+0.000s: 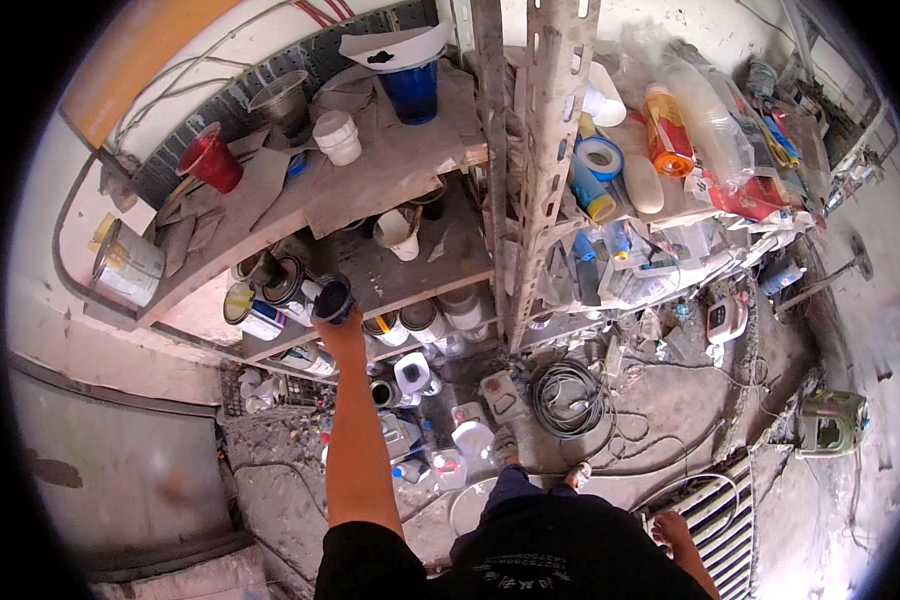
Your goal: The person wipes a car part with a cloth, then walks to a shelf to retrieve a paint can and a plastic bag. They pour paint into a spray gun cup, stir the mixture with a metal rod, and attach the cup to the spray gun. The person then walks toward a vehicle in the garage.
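My left arm stretches out to the shelves, and my left hand [341, 332] is closed on a dark plastic cup [334, 298] with dark residue inside. The cup is at the front edge of the middle shelf [440, 262], beside open paint cans [286, 284] and a can with a pale label [251, 308]. A stained white cup [398, 236] stands further along that shelf. Low at my right side hangs my right hand [673, 528], near a slatted floor grate [727, 535]; its fingers are mostly hidden from above.
On the upper shelf stand a red cup [211, 160], a white jar [337, 138] and a blue cup with a paper strainer [410, 90]. A perforated metal post [548, 150] divides the shelves. Coiled hose [568, 400] and several containers lie on the floor.
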{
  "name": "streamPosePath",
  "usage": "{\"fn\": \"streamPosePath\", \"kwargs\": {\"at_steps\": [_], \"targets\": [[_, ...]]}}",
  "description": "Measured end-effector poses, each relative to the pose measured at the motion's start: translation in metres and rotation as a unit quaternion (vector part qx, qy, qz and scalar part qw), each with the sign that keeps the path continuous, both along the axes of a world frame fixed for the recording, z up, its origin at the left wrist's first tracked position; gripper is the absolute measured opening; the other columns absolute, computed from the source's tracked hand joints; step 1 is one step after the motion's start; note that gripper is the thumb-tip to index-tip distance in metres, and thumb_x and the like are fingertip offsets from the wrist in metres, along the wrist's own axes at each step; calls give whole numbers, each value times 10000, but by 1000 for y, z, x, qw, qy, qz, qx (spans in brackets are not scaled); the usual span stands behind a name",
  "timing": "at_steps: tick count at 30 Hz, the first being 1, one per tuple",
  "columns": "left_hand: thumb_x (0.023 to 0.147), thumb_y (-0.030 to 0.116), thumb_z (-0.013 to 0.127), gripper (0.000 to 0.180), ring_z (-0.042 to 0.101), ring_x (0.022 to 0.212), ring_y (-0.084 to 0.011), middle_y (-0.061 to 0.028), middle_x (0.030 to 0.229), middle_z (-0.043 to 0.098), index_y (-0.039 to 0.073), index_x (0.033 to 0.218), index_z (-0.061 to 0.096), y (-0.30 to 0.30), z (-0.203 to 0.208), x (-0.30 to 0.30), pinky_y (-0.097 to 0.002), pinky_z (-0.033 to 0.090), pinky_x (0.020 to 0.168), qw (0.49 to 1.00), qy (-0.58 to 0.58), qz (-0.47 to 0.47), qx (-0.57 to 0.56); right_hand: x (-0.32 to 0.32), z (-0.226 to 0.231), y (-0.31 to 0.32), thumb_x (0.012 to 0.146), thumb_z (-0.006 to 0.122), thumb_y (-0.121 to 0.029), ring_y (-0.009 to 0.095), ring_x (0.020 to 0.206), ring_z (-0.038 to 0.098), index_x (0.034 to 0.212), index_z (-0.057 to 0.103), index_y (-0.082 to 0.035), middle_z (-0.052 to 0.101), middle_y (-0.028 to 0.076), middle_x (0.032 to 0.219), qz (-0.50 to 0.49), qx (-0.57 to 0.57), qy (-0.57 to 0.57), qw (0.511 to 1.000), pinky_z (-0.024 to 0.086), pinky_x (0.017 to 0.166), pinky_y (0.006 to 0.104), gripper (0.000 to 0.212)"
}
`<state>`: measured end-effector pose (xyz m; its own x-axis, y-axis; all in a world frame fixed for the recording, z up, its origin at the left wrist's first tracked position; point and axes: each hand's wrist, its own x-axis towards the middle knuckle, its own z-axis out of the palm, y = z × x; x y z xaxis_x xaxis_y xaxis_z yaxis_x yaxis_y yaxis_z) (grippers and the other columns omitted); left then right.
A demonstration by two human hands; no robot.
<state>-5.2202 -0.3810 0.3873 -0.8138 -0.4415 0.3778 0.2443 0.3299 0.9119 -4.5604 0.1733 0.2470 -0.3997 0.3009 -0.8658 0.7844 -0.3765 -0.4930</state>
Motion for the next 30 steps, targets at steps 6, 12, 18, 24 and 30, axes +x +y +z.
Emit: {"fn": "streamPosePath", "kwargs": {"at_steps": [6, 12, 18, 24, 30], "targets": [[641, 203, 824, 619, 606, 977, -355, -178, 1060, 626, 8, 1128, 495, 23, -13, -42, -433, 470, 846, 988, -47, 104, -109, -30, 66, -42, 845, 580, -167, 177, 598, 594, 1037, 603, -23, 607, 85, 751, 35, 103, -95, 990, 491, 498, 334, 241], [635, 281, 835, 741, 574, 1018, -402, -220, 1119, 594, -31, 1198, 467, 30, -27, -49, -473, 449, 879, 970, -130, 162, -127, 18, 27, -36, 745, 677, -177, 201, 777, 630, 952, 634, -85, 636, 70, 883, 168, 210, -66, 961, 537, 617, 344, 231], [644, 282, 832, 807, 517, 1092, -411, -238, 1194, 528, -43, 1266, 434, 6, -21, -38, -482, 418, 923, 977, -95, 99, -161, -27, 41, -69, 837, 574, -187, 179, 638, 572, 822, 587, -75, 577, 44, 755, 69, 71, -63, 993, 490, 541, 329, 114], [769, 221, 762, 717, 463, 1186, -349, -245, 1276, 456, -54, 1315, 388, 47, -27, 13, -423, 398, 974, 983, -80, 42, -158, -67, 70, -71, 862, 526, -256, 186, 630, 598, 897, 614, -32, 617, 76, 760, 111, 189, -72, 973, 502, 571, 365, 243], [791, 87, 610, 455, 503, 1055, -385, -259, 1108, 532, -70, 1196, 475, 29, -101, 146, -456, 435, 880, 914, -168, -183, -320, -218, 120, 0, 900, 445, -286, 368, 976, 587, 981, 618, -29, 621, 190, 1041, 343, 486, 28, 803, 483, 834, 446, 320]]}}
